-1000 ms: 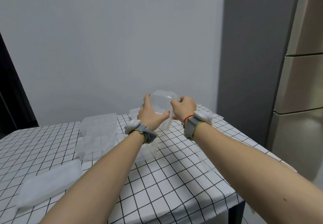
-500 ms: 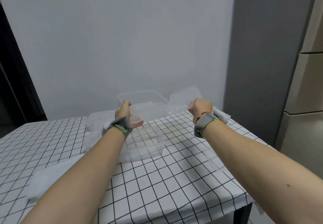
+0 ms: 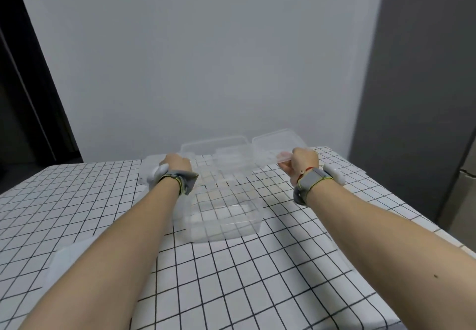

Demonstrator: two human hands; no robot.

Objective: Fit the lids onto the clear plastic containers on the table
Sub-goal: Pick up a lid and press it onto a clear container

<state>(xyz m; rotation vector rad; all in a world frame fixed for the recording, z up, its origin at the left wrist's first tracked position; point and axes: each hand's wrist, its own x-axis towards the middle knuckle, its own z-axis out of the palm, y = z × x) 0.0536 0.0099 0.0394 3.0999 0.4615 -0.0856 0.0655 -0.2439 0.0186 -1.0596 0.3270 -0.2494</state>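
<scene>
Step in hand: bringing lid to box. The left hand (image 3: 177, 166) has its fingers curled about the left rim of the open container (image 3: 216, 147), which is held up at the far middle of the table (image 3: 257, 278). The right hand (image 3: 301, 166) pinches the near edge of the lid (image 3: 275, 141), thumb and curled fingers on either side of the plastic. The lid sits to the right of the container, tilted. It seems apart from it, though the clear edges overlap in view.

Judgement on doing the step well:
- Keep the container level and steady in the left hand.
- Swing the lid left until it is square above the rim, match corners, then lower it flat.
- A lid held by one edge will likely flex, so seat the far side first and press round.
- Thin plastic probably bows under a hard pinch; a light grip is advised.

A second container (image 3: 224, 216) stands nearer, between the forearms. No lid can be made out on it.

Hard to read:
- The left fingertips are hidden behind the back of the hand, so the exact hold is unconfirmed.
- Clear walls merge with the checked cloth, so whether more boxes stand behind the held one cannot be told.
- A pale flat piece (image 3: 69, 257) at near left is partly covered by the forearm; it is possibly a lid.
</scene>
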